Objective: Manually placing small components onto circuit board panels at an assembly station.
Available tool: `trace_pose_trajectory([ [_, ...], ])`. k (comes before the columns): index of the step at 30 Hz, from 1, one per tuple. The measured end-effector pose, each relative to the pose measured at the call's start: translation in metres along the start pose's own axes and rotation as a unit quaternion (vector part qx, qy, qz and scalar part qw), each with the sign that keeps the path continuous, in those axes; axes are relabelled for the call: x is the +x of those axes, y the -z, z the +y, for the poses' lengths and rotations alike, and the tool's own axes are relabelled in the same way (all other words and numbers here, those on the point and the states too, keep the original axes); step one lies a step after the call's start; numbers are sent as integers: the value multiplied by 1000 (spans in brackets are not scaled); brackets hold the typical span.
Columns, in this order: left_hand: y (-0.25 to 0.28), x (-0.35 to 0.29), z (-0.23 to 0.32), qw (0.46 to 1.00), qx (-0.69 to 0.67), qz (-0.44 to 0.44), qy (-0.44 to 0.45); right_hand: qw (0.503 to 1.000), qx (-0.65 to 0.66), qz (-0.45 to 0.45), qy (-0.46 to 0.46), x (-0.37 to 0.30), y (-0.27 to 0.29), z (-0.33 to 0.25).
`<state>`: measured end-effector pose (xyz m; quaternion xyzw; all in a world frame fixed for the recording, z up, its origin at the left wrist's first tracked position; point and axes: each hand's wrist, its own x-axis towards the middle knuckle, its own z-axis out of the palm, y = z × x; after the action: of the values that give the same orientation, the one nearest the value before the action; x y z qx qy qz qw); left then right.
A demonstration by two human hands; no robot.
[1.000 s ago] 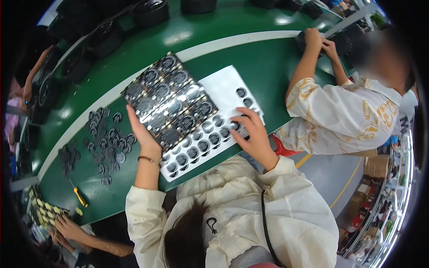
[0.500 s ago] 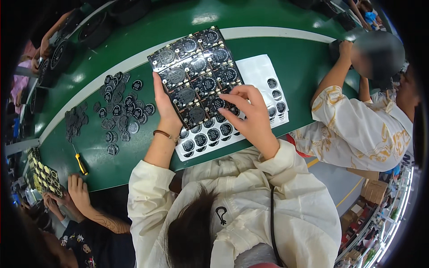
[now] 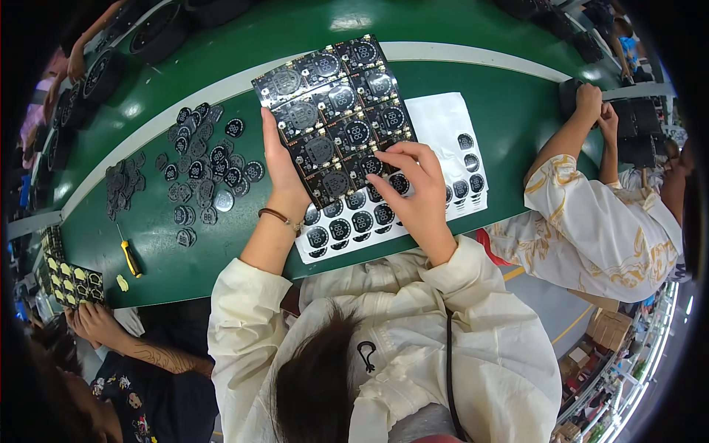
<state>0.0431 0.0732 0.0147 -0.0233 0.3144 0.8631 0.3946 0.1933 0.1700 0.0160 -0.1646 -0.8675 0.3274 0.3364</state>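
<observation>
My left hand (image 3: 281,166) grips the left edge of a black panel of round circuit boards (image 3: 332,111), held tilted over the green table (image 3: 185,258). My right hand (image 3: 413,188) pinches the panel's lower right corner, fingers on one of its round boards. Under the panel lies a white sheet (image 3: 443,125) with rows of loose round black boards (image 3: 347,225) stuck on it.
A heap of loose round boards (image 3: 207,162) lies left of my hands, with a yellow-handled screwdriver (image 3: 129,255) nearer the table edge. A person at the right works on black parts (image 3: 583,100). Another person at lower left holds a board panel (image 3: 70,277).
The view has shifted, so the panel and my hands now sit nearer the middle. My right hand has come from the white sheet up onto the panel's lower right corner.
</observation>
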Motion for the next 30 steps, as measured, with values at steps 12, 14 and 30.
trace_pose_trajectory([
  [12,0,-1,-1,999,-1,-28,47,999,37,-18,-9,-1,1,7],
  [14,-2,-2,-2,998,1,-36,43,999,40,-17,-11,-2,1,7],
  [30,4,-3,-2,997,27,-49,62,998,32,-25,38,0,4,13],
])
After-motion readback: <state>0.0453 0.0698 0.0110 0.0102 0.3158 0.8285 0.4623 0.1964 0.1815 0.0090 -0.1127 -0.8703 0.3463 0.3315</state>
